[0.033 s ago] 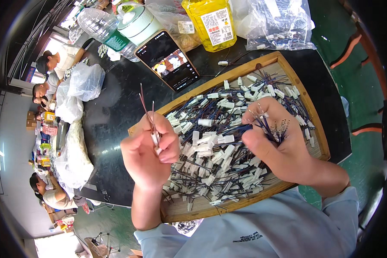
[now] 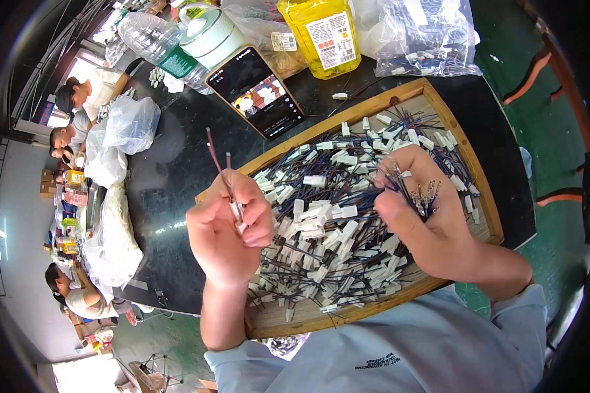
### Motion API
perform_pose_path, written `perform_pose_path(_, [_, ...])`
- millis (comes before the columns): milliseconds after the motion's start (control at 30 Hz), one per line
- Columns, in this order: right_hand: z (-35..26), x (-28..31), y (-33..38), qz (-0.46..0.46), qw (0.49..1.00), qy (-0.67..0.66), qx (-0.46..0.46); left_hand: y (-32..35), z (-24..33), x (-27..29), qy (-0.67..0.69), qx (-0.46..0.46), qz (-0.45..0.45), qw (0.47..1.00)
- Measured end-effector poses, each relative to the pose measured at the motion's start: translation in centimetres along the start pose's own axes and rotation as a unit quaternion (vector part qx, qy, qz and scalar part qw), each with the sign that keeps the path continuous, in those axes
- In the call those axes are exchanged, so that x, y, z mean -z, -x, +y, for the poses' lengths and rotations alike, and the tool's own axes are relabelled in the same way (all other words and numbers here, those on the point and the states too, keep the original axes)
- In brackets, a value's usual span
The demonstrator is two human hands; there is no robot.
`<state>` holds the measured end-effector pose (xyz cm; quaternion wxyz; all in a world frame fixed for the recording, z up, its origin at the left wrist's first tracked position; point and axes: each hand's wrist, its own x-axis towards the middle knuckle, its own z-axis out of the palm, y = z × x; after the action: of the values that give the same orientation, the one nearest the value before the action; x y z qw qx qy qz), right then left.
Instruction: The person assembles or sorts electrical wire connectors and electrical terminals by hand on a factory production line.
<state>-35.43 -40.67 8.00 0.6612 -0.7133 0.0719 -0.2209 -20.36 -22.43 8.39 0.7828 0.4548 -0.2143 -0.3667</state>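
Observation:
My left hand (image 2: pixel 226 232) is closed around a small white plastic connector (image 2: pixel 240 226), with reddish-brown wires (image 2: pixel 216 154) sticking up past the fingers. Held in my closed right hand (image 2: pixel 426 223) is a bundle of dark wires (image 2: pixel 424 200) with shiny metal terminals at their ends. The thumb and forefinger of that hand are slightly blurred, and what lies between their tips cannot be made out. Both hands hover over a shallow wooden tray (image 2: pixel 482 196), heaped with white connectors (image 2: pixel 324 219) on dark wires.
Behind the tray, a phone (image 2: pixel 255 92) leans against a light-green lidded container (image 2: pixel 210 36). Beside these stand a clear bottle (image 2: pixel 154 39), a yellow liquid bottle (image 2: pixel 321 36) and a plastic bag of wired parts (image 2: pixel 426 39). Several people sit along the left side, near clear bags (image 2: pixel 131 124).
My right hand's thumb and forefinger have shifted slightly to the right. The wires in my left hand have dipped and tilted a little left.

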Motion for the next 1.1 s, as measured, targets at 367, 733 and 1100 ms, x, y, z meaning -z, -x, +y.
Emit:
perform_pose_path(367, [-0.9, 0.6, 0.4, -0.015, 0.985, -0.130, -0.108, -0.4, -0.4, -1.4, -0.019, -0.092, 0.066, 0.993])
perform_pose_path(733, [-0.6, 0.4, 0.3, -0.042, 0.992, -0.103, -0.062, 0.3, -1.1, -1.0, -0.075, -0.082, -0.021, 0.994])
perform_pose_path(1100, [0.3, 0.7, 0.4, -0.094, 0.995, -0.038, 0.000, 1.1, -0.9, -2.1, -0.133, -0.042, -0.025, 0.990])
